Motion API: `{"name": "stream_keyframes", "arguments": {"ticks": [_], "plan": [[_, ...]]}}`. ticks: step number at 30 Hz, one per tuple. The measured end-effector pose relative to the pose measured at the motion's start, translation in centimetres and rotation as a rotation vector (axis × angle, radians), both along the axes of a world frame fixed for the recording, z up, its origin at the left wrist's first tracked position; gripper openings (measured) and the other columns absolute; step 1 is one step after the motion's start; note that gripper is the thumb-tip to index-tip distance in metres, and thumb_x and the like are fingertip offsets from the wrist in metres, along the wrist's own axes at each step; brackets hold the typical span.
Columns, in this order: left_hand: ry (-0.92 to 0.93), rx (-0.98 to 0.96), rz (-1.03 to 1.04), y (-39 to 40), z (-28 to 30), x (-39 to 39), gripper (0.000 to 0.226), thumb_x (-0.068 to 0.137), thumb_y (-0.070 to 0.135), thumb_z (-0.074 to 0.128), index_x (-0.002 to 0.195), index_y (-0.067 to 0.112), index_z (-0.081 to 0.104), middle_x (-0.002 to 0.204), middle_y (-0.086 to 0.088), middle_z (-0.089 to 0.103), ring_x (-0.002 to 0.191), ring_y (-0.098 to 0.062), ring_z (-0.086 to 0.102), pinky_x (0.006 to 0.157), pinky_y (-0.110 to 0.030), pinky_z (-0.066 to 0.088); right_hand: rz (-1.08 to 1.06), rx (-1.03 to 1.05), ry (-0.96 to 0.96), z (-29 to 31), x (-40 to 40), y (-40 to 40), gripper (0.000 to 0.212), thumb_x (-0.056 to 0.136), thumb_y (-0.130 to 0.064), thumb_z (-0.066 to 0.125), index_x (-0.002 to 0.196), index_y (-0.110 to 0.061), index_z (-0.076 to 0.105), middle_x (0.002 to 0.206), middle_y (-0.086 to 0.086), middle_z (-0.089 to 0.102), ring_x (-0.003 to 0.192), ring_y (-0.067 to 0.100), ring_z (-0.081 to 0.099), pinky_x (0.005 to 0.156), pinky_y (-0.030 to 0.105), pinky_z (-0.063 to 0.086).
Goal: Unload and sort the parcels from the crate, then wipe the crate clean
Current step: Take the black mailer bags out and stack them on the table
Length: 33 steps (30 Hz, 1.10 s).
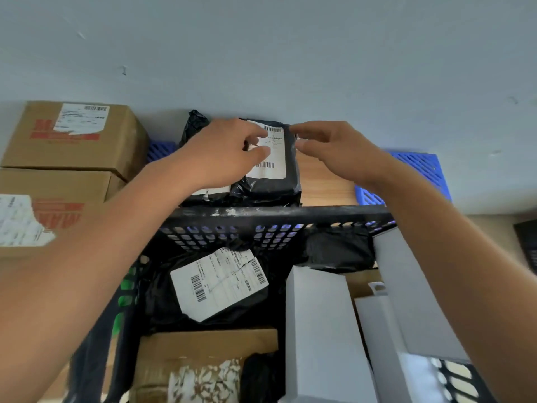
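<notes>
Big black crate (279, 212) fills the near side, well stocked: grey boxes (316, 330), a brown carton (203, 341), a black mailer with a white label (220, 283). Beyond its far rim, on the bench (322, 181) by the wall, two stacked cartons (72, 135) sit at the left edge. The black parcel (276, 181) lies at the middle, long axis running away from the person. Left hand (223, 152) is on its label, thumb and fingers curled in a pinching grip. Right hand (334, 149) hovers just beside its right edge, fingers loosely spread, holding nothing. Left is nearer; the parcel is directly under it.
</notes>
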<state>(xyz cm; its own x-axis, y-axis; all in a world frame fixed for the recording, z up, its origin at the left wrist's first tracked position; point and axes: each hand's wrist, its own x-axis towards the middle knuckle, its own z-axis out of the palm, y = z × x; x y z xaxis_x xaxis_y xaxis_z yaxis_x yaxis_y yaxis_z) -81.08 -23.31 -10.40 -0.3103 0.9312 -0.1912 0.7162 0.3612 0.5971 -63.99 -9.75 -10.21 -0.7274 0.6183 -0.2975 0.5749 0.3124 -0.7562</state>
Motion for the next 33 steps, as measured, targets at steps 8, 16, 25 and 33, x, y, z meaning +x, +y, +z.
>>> {"name": "stream_keyframes", "arguments": {"ticks": [8,16,25,33], "plan": [[-0.15,0.228,0.033,-5.7,4.4,9.7,0.039,0.101,0.039,0.06,0.139,0.033,0.061,0.125,0.019,0.068,0.114,0.0,0.062,0.098,-0.023,0.047,-0.073,0.046,0.168,4.1,10.5,-7.9,0.034,0.102,-0.024,0.058,0.115,-0.056,0.061,0.11,-0.043,0.063,0.109,-0.023,0.055,0.091,0.001,0.04],[-0.261,0.258,0.206,-8.9,-0.3,16.1,0.026,0.101,0.026,0.062,0.124,0.025,0.073,0.107,0.017,0.072,0.098,0.007,0.064,0.089,-0.012,0.051,-0.235,0.001,0.115,-0.1,17.5,-11.1,0.038,0.101,-0.024,0.059,0.138,-0.036,0.06,0.123,-0.007,0.07,0.114,0.009,0.064,0.1,0.036,0.055],[-0.305,0.048,0.292,-9.2,-6.2,17.8,0.048,0.101,0.027,0.062,0.148,0.024,0.053,0.144,0.004,0.058,0.123,-0.01,0.059,0.097,-0.02,0.039,-0.266,-0.067,-0.003,-3.4,18.4,-13.3,0.055,0.102,-0.029,0.058,0.153,-0.032,0.038,0.117,-0.024,0.05,0.087,-0.021,0.046,0.072,0.001,0.03],[-0.405,0.002,0.291,-9.2,-7.5,18.4,0.06,0.102,0.028,0.061,0.157,0.023,0.039,0.153,-0.002,0.052,0.137,-0.019,0.052,0.112,-0.033,0.04,-0.313,-0.06,-0.004,-4.3,18.1,-13.5,0.065,0.102,-0.026,0.059,0.159,-0.029,0.028,0.149,-0.01,0.048,0.115,-0.008,0.041,0.099,0.017,0.032]]}}
